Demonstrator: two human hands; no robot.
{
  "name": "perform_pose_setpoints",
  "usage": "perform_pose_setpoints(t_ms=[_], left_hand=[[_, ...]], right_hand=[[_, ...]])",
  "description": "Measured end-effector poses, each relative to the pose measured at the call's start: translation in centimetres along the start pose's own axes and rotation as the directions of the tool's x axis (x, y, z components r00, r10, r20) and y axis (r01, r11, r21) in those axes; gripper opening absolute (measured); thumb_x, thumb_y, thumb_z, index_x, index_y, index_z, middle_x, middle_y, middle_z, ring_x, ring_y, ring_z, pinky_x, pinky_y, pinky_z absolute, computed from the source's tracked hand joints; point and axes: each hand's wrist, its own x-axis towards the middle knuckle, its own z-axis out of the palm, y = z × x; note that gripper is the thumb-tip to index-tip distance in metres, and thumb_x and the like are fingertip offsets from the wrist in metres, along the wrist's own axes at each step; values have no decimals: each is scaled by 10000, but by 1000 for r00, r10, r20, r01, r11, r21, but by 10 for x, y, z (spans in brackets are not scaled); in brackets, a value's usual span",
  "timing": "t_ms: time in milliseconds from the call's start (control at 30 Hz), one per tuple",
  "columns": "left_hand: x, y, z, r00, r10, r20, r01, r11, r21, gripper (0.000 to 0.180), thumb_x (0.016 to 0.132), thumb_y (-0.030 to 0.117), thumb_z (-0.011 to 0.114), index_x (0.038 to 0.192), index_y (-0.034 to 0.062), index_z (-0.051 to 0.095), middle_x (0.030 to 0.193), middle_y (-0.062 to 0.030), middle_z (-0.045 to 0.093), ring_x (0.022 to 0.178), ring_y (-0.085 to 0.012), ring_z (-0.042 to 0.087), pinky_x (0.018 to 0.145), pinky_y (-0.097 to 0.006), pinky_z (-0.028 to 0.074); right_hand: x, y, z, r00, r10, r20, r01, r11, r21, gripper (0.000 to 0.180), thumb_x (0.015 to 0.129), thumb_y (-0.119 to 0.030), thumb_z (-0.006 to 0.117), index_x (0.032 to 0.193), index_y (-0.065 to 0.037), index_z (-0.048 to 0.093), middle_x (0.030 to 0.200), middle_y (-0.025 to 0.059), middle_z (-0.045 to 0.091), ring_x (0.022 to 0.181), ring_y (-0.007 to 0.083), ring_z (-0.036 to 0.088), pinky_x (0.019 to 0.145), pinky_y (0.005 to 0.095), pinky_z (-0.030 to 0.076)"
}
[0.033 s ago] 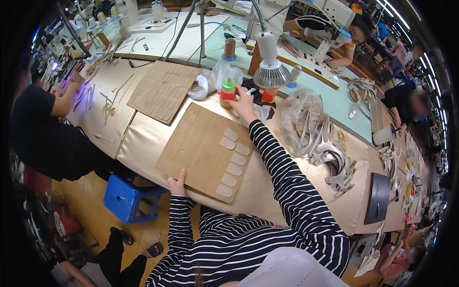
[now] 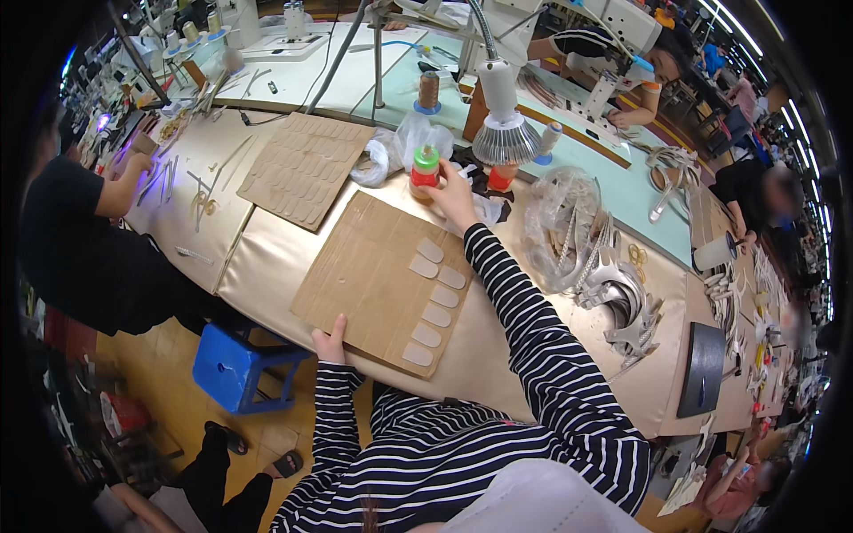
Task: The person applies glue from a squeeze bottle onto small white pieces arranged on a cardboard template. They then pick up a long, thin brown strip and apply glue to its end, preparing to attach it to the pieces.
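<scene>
As we look down through the head view, we see our right hand (image 2: 455, 199) at the upper centre of the frame, its fingers curled around a small red bottle with a green cap (image 2: 424, 169). Our left hand (image 2: 331, 342), lower and left of centre, touches the near edge of a flat brown cardboard sheet (image 2: 355, 266); we cannot tell how far its fingers close. Pale, round-ended flat pieces (image 2: 435, 314) lie along the sheet's right side. A silver-shaded lamp (image 2: 505, 139) hangs right of the bottle.
</scene>
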Motion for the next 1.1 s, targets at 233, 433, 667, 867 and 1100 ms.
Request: perform_pose_setpoints(t_ms=[233, 433, 667, 867, 1100], left_hand=[[6, 9, 9, 998, 67, 21, -64, 992, -112, 320, 806, 217, 679, 908, -83, 631, 857, -141, 660, 751, -189, 603, 699, -317, 472], [7, 6, 5, 999, 34, 37, -31, 997, -74, 332, 796, 212, 689, 930, -79, 605, 876, -134, 639, 778, -194, 587, 726, -317, 463], [2, 19, 22, 894, 264, -363, -186, 954, 235, 967, 666, 137, 789, 1394, -36, 175, 1409, -238, 239, 1277, -296, 291, 1057, -374, 247], [-33, 123, 45, 972, 116, 205, -32, 928, -372, 431, 876, 171, 575, 1234, -39, 459, 1236, -163, 500, 1156, -221, 462, 1010, -358, 325], [-65, 205, 55, 757, 366, 542, 49, 794, -605, 235, 856, 89, 603, 1033, -65, 593, 1006, -177, 626, 960, -239, 611, 837, -334, 489]], right_hand=[[9, 3, 1, 1000, 2, -10, -2, 1000, -18, 610, 684, -145, 749, 1212, -1, 481, 1131, 172, 602, 1079, 249, 578, 919, 317, 442], [9, 5, 4, 996, -52, -67, 51, 999, -19, 607, 669, -165, 754, 1201, -24, 497, 1038, 161, 633, 982, 256, 615, 842, 327, 472], [-59, -75, -30, 924, 169, 344, -377, 568, 732, 475, 815, -131, 646, 1227, 12, 458, 1168, 77, 565, 1042, 175, 558, 905, 306, 443], [-167, -149, -82, 749, 22, 662, -659, 127, 741, 744, 756, -475, 598, 1269, 19, 383, 1083, 148, 519, 893, 236, 582, 789, 358, 511], [-222, -165, -104, 595, 10, 804, -801, 93, 591, 794, 680, -485, 634, 1192, 75, 398, 917, 231, 573, 775, 300, 620, 684, 368, 547]])
